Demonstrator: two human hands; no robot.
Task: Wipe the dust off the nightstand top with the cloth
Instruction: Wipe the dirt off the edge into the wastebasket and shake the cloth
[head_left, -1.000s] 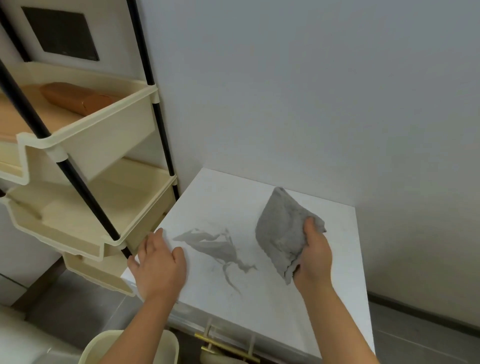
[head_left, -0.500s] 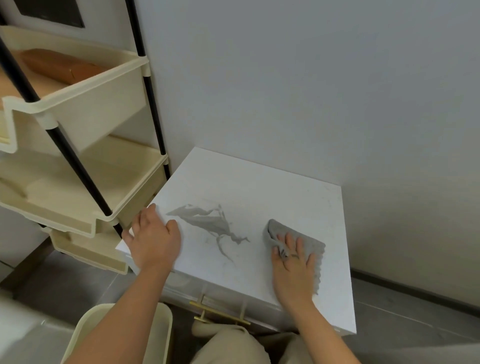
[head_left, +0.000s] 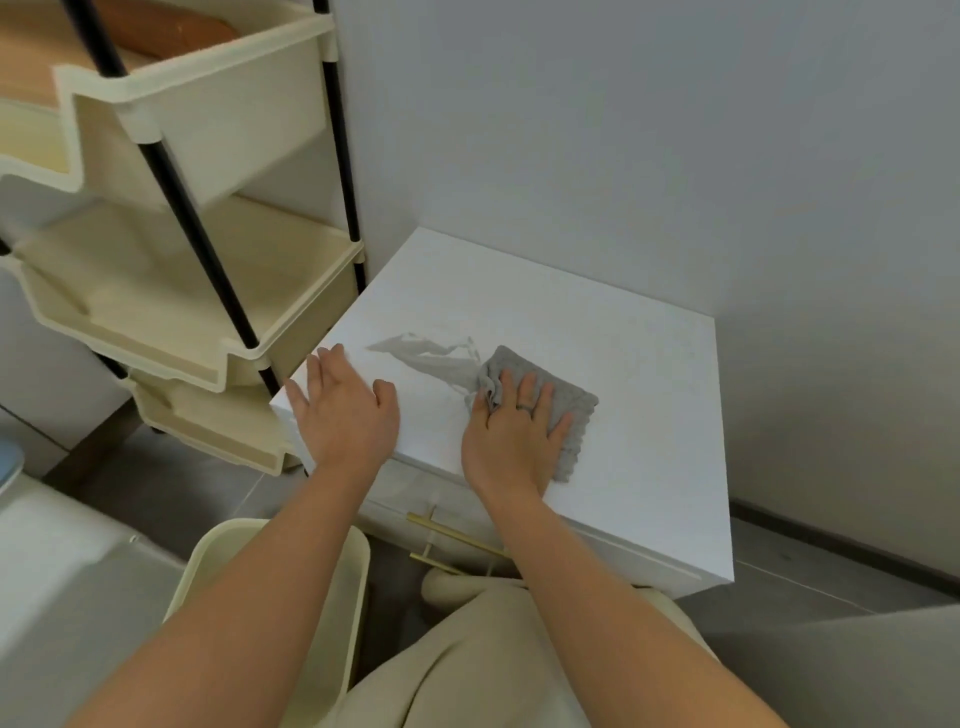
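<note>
The white nightstand top (head_left: 639, 395) stands against the wall, with a grey dust smear (head_left: 421, 356) left of its middle. A grey cloth (head_left: 574, 410) lies flat on the top at the smear's right end. My right hand (head_left: 511, 436) presses on the cloth with fingers spread and straight, covering its left part. My left hand (head_left: 343, 410) rests flat on the front left corner of the top, fingers straight, holding nothing.
A cream tiered rack (head_left: 171, 249) with black poles stands close on the left of the nightstand. A cream bin (head_left: 291, 587) sits on the floor below my left arm. Gold drawer handles (head_left: 452, 540) show on the nightstand's front. Grey wall behind and to the right.
My right hand brought the cloth down from the air onto the top, then slid it left up to the dust smear. My left hand stayed on the front left corner.
</note>
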